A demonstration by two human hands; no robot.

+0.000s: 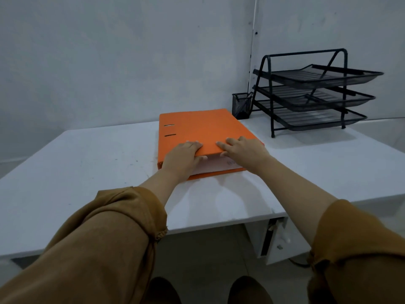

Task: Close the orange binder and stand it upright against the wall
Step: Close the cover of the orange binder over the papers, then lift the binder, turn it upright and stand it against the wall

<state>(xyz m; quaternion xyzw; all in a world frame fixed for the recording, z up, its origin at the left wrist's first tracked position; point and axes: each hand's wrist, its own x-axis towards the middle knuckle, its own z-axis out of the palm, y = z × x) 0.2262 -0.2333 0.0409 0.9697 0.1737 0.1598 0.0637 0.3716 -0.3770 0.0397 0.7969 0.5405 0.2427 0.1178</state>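
The orange binder (203, 130) lies flat on the white table (92, 172), its cover down and its far end touching the grey wall (109, 62). White paper shows at its near open edge. My left hand (185, 155) grips that near edge, fingers on top of the cover and thumb under it. Beside it, my right hand (243, 150) holds the same edge in the same way, fingers on the cover and thumb below.
A black wire three-tier letter tray (313, 93) stands at the back right of the table. A small black mesh pen cup (241, 105) sits between it and the binder, against the wall. A white drawer unit (276, 240) hangs under the table's right side.
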